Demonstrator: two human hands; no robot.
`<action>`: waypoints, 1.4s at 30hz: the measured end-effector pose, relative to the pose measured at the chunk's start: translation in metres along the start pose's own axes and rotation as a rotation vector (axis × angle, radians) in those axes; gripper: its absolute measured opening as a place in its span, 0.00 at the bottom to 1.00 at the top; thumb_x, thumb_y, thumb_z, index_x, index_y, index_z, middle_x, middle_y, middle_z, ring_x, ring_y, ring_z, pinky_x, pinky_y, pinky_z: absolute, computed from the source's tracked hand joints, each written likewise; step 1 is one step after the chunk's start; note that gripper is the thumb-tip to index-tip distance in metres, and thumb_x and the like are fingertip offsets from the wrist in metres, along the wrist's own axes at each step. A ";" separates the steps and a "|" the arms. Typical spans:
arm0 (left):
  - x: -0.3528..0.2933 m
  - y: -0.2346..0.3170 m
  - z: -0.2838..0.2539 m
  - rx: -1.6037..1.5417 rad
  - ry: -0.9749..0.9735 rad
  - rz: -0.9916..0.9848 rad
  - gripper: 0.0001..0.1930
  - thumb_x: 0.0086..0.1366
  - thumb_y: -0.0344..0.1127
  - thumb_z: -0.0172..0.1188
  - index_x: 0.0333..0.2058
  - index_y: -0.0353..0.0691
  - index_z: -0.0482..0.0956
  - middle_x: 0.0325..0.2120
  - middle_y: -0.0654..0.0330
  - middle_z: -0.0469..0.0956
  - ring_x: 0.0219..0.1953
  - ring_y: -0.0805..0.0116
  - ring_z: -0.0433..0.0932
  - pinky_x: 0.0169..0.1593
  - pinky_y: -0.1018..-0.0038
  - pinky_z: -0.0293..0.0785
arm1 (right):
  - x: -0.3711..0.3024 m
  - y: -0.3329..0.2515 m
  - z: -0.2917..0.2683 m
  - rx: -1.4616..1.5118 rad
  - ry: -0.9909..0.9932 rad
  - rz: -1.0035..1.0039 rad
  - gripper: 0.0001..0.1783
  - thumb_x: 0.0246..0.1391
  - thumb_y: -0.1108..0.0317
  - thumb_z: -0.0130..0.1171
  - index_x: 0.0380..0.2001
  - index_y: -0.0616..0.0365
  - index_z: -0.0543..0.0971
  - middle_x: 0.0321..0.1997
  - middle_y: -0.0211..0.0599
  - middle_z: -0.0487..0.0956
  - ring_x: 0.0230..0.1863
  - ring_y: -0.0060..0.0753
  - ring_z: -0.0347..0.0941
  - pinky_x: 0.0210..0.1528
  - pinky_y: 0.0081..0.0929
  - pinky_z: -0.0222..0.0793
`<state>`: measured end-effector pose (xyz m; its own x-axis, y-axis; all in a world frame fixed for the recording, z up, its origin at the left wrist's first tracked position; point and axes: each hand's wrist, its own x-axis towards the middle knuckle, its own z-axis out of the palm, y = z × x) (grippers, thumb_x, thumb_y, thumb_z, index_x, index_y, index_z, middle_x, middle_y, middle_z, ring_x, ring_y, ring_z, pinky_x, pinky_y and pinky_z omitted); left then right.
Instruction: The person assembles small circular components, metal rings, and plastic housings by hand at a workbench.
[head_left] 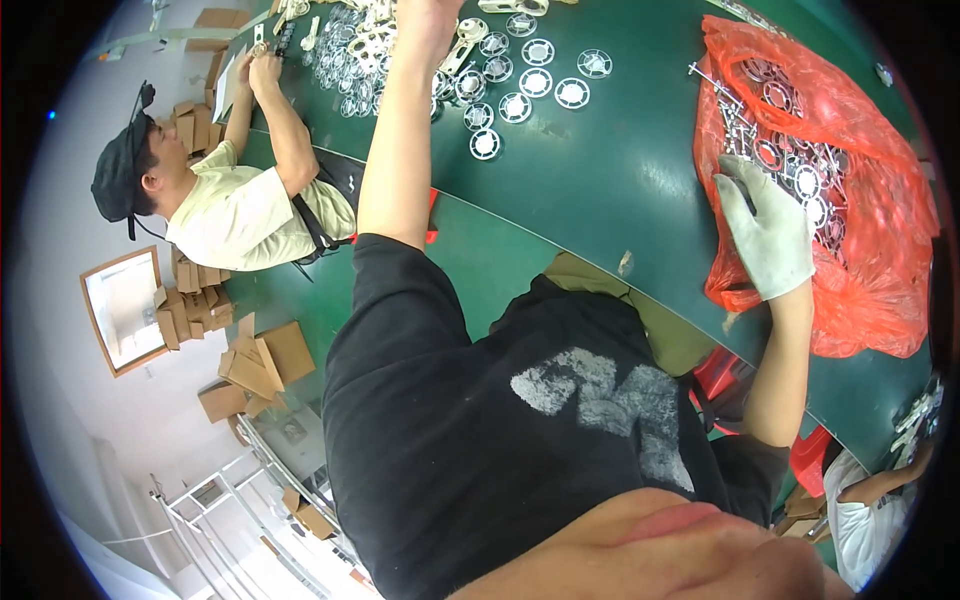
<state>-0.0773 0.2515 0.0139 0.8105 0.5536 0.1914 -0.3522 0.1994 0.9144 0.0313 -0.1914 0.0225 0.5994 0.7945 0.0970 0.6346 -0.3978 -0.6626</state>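
Observation:
My left arm stretches far across the table, and my bare left hand (428, 30) is cut off by the top edge, so its fingers are hidden. Below and around it lie cream plastic parts (470, 32) and several round, chrome-look spoked discs (536, 82). On the right, my right hand (768, 235) wears a pale work glove, its thumb and fingers apart at the mouth of a red plastic bag (870, 300). Nothing shows between them. Inside the bag are shiny discs (807, 181) and thin metal-look sprue pieces (738, 125), right beside my fingertips.
The long green table (600, 180) runs diagonally before me. At the left a seated co-worker (250, 215) handles small parts. Another person (870, 510) is at the lower right. Cardboard boxes (265, 365) and a white metal rack (225, 510) stand behind on the left.

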 end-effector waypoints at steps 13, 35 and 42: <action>0.051 0.056 -0.107 0.617 0.040 -0.572 0.18 0.68 0.54 0.64 0.35 0.44 0.82 0.19 0.73 0.68 0.19 0.82 0.63 0.24 0.82 0.62 | 0.004 0.006 0.003 0.082 -0.020 -0.011 0.14 0.64 0.70 0.61 0.49 0.65 0.82 0.46 0.51 0.85 0.48 0.47 0.84 0.55 0.34 0.76; 0.017 -0.020 0.033 1.626 -0.598 0.361 0.16 0.57 0.36 0.67 0.45 0.42 0.82 0.39 0.52 0.79 0.47 0.51 0.80 0.50 0.59 0.77 | 0.006 0.026 0.001 0.192 -0.072 0.185 0.15 0.68 0.70 0.55 0.53 0.65 0.81 0.42 0.43 0.85 0.40 0.31 0.81 0.49 0.27 0.75; -0.016 0.022 0.103 0.905 -0.083 0.313 0.11 0.63 0.26 0.67 0.44 0.35 0.78 0.35 0.57 0.77 0.35 0.69 0.80 0.36 0.74 0.77 | 0.009 0.013 0.009 0.191 0.158 -0.083 0.22 0.58 0.75 0.63 0.57 0.61 0.79 0.47 0.41 0.84 0.44 0.33 0.80 0.52 0.31 0.75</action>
<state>-0.0495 0.1641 0.0675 0.7839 0.4102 0.4661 -0.0913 -0.6664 0.7400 0.0408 -0.1856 0.0082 0.6273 0.7334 0.2618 0.5902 -0.2285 -0.7743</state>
